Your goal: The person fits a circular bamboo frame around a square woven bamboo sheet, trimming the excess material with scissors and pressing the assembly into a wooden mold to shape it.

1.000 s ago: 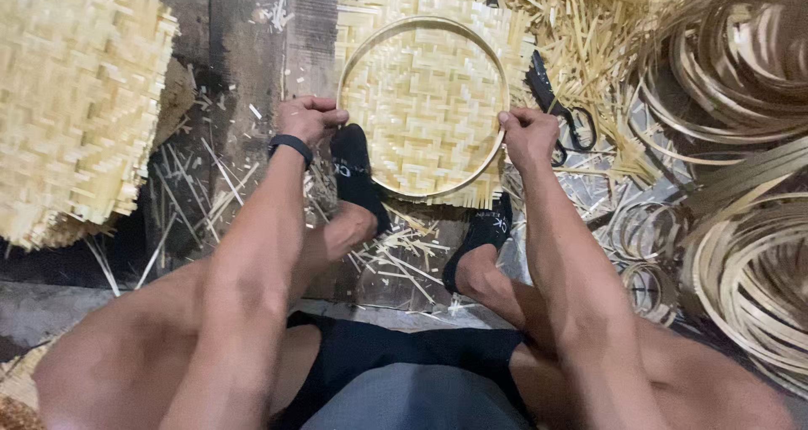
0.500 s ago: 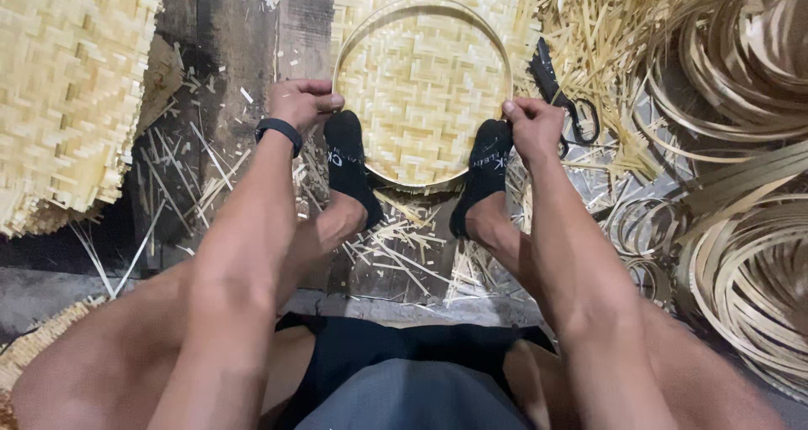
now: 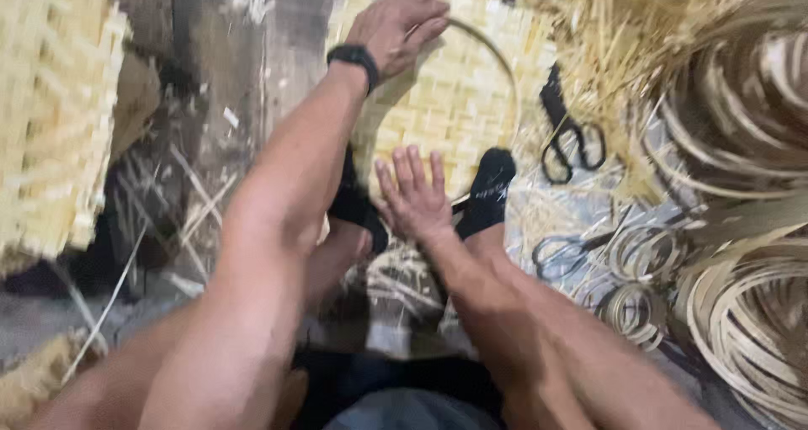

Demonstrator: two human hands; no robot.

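My right hand [image 3: 414,196] lies flat with fingers spread on the near edge of the pale woven bamboo mat [image 3: 459,102] pinned between my black-socked feet [image 3: 486,193], while my left hand [image 3: 397,28], half open, presses its thin hoop rim [image 3: 503,60] at the far side, where I judge this light, springy piece is best gripped.

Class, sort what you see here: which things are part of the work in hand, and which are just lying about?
In hand:
- left hand on the hoop
- right hand flat on the woven mat
- socked feet pinning the mat

Lying about:
- black scissors
- grey scissors
- coiled strips
- stacked mats
- loose straw
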